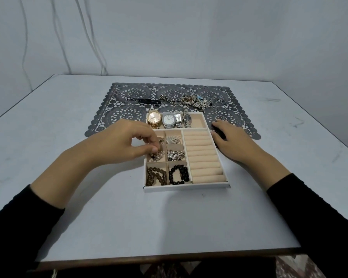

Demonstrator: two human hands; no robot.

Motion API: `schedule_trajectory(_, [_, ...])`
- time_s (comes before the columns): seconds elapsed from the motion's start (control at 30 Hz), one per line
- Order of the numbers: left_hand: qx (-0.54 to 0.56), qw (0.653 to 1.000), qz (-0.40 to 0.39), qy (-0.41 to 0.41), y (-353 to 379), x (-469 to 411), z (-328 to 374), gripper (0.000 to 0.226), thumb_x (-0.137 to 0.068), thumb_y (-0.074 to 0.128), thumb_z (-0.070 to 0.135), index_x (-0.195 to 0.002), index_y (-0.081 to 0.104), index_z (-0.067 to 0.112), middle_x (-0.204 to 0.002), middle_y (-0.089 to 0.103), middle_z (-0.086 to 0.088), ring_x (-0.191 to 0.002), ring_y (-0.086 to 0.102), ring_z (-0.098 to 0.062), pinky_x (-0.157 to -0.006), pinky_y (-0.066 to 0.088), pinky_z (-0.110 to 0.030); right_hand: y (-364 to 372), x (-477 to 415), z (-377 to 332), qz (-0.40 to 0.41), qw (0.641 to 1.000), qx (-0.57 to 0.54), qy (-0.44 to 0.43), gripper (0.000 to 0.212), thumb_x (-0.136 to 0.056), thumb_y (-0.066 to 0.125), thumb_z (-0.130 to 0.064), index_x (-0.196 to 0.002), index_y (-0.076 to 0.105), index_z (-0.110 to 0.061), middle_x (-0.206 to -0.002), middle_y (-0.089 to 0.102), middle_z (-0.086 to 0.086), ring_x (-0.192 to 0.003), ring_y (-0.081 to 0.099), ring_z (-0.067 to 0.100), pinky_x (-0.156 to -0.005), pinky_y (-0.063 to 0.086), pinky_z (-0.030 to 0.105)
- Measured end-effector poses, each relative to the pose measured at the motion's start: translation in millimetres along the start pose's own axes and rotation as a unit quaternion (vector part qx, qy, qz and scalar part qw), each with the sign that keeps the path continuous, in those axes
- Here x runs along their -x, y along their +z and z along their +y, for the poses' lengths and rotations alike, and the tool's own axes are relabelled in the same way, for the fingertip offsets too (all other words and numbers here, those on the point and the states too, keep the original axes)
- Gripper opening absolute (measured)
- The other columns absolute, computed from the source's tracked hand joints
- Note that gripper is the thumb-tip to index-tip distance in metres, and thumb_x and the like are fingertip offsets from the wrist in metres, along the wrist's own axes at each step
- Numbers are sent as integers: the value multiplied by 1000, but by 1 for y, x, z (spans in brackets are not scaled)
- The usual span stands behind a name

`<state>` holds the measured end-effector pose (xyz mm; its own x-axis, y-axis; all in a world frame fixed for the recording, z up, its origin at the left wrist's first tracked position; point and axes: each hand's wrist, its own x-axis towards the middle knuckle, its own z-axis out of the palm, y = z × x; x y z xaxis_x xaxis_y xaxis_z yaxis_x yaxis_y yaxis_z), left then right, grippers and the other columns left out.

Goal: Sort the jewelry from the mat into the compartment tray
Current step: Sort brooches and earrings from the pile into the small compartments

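Note:
The compartment tray point(186, 187) lies on the table, its far end over the grey lace mat point(129, 113). Several watches point(170, 120) fill its far compartment. Beaded bracelets point(167, 174) fill the near small cells, and the ring rolls point(202, 157) are bare. My left hand point(125, 143) hovers over the left middle cell, its thumb and fingers pinching a silvery beaded piece point(158, 155) there. My right hand point(229, 140) rests flat on the table beside the tray's right wall. A tangled pile of chains point(193, 101), a black strap point(147, 101) and loose rings point(217, 100) lie on the mat.
The table's front edge point(169, 255) runs near the bottom of the view. White cables point(92, 37) hang down the wall behind the table. Bare tabletop surrounds the mat and tray on both sides.

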<state>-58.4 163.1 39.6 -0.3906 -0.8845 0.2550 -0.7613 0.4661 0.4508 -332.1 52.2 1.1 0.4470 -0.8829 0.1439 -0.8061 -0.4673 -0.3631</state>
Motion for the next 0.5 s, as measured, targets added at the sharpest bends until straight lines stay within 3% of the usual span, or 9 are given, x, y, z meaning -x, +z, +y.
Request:
schedule_trajectory(0.27, [44, 999, -24, -11, -1, 2, 0, 18, -79, 67, 43, -92, 76, 35, -90, 72, 16, -90, 67, -8, -82, 53, -35, 0, 0, 1, 4, 1000, -14, -1, 36, -100, 44, -25, -123, 54, 1, -128, 55, 17, -123, 46, 29, -96, 34, 35])
schedule_trajectory(0.37, [61, 998, -22, -22, -4, 2, -2, 18, -79, 69, 39, -95, 76, 36, -93, 72, 17, -92, 67, -9, -84, 53, -39, 0, 0, 1, 6, 1000, -13, -3, 36, -100, 45, -25, -121, 54, 3, -127, 55, 18, -121, 47, 31, -94, 34, 35])
schedule_trajectory(0.5, [90, 995, 8, -37, -6, 1, -4, 19, -82, 68, 33, -100, 75, 30, -93, 73, 16, -94, 67, -8, -85, 53, -33, 0, 0, 3, 6, 1000, -19, -5, 35, -99, 46, -27, -121, 55, -1, -125, 57, 15, -117, 50, 29, -91, 36, 33])
